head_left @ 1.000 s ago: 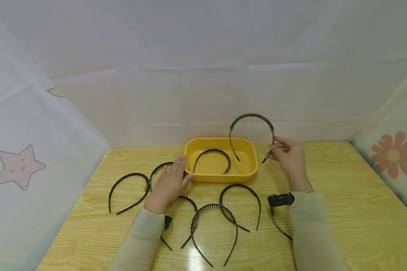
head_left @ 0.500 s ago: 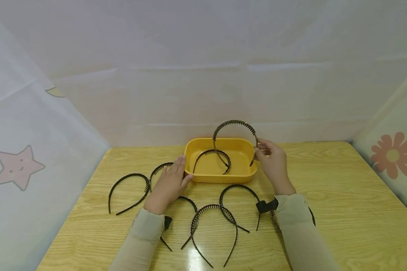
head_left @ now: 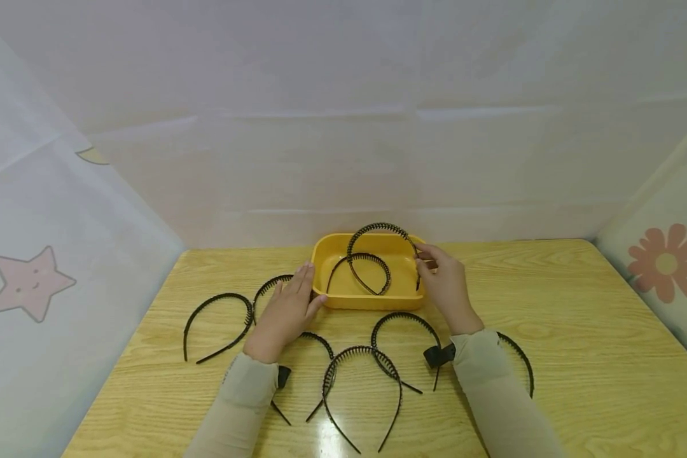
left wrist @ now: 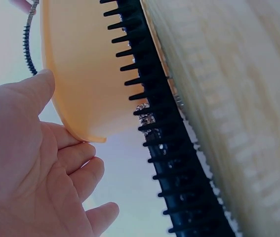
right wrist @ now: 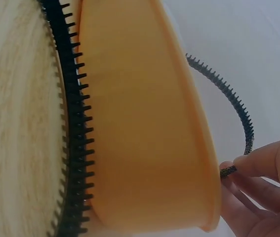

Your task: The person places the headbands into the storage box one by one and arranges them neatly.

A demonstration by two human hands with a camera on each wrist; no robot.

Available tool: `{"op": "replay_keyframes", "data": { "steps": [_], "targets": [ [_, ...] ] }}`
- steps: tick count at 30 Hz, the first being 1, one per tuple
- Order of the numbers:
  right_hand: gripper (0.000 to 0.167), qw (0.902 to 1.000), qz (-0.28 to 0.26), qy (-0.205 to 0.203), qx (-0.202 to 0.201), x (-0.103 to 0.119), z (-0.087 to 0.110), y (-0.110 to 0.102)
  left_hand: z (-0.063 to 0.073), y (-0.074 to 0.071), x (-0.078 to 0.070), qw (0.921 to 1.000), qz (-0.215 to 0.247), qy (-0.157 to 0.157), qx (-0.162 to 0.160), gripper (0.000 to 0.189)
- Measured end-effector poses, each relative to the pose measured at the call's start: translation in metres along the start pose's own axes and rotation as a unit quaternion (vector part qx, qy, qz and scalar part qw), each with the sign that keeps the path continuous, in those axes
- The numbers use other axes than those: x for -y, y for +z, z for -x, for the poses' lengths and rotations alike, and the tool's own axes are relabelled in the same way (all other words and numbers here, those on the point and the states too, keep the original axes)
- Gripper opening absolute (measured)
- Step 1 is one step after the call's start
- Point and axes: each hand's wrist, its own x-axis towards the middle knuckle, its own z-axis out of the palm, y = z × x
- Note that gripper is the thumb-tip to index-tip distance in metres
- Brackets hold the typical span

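Above tray rim [head_left: 372,297] — headband arch [head_left: 381,225]

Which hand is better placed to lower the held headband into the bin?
Likely the right hand: it pinches the held headband by one side, at the right end of the yellow bin. The left hand holds no headband; it touches the bin's left end.

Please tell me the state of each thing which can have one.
Yellow tray: upright, open-topped.
Held headband: tilted, arch above the tray rim.
Inner headband: inside the tray, not held.
Far-left headband: lying on the table.
Front headband: lying, overlapping its neighbours.
Far-right headband: lying, partly hidden.
Other three headbands: lying, each partly hidden.
Left grip: relaxed, touching the tray.
Right grip: pinching the held headband.
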Motion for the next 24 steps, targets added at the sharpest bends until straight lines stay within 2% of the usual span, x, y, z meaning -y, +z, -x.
{"op": "replay_keyframes", "data": {
  "steps": [8,13,18,24],
  "targets": [
    [0.031,0.9995,0.02,-0.025,0.007,-0.005,0.001,0.008,-0.001,0.0,-0.003,1.0,-0.003,-0.002,0.002,0.075],
    [0.032,0.9984,0.044,-0.025,0.025,-0.006,0.002,0.012,-0.002,0.003,-0.006,1.0,-0.004,0.001,0.005,0.075],
    [0.032,0.9943,0.081,-0.017,0.067,-0.004,-0.006,0.012,-0.004,0.004,-0.007,0.9999,-0.007,0.002,0.009,0.075],
    [0.032,0.985,0.114,-0.007,0.129,-0.001,-0.022,0.016,-0.005,0.005,-0.008,0.9999,-0.006,0.001,0.009,0.075]
  ]
}}
